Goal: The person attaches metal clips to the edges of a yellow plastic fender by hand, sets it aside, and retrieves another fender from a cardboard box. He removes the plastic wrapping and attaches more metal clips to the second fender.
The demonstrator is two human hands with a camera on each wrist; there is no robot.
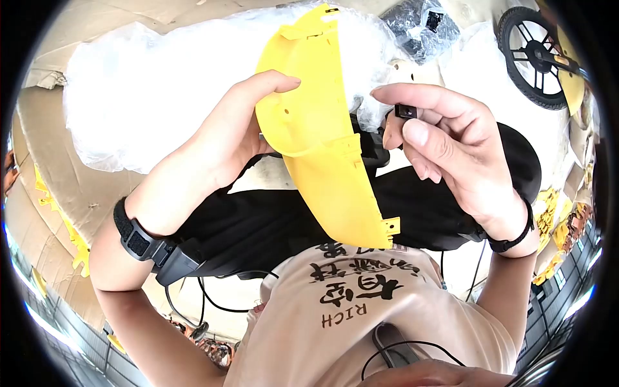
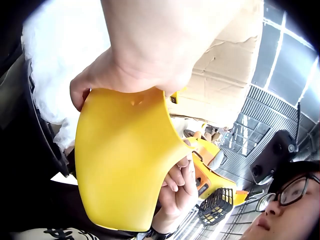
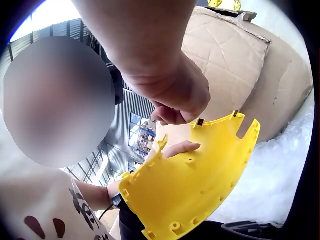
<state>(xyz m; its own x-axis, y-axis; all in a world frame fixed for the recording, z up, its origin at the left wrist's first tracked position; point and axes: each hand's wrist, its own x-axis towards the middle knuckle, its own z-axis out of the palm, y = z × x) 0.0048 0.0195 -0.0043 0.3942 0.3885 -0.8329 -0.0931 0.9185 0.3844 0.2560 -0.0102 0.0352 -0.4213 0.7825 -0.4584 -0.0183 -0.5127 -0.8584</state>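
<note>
A curved yellow plastic shell [image 1: 316, 129] stands tilted over the person's lap. My left hand [image 1: 238, 122] grips it by its left edge, the thumb over the face and the other fingers behind. Its smooth outer side fills the left wrist view, while the right wrist view looks onto the inner side, with pegs and tabs along the rim. Two small dark clips [image 3: 200, 122] sit on that rim. To the right of the shell, my right hand [image 1: 461, 132] pinches a small black square piece [image 1: 405, 111] between thumb and fingers.
White plastic-wrapped bundles [image 1: 122, 90] lie on cardboard [image 1: 51, 122] beyond the hands. A black spoked wheel [image 1: 536, 57] is at the upper right, near a dark bagged item [image 1: 422, 29]. Yellow parts [image 1: 554, 213] lie at the far right.
</note>
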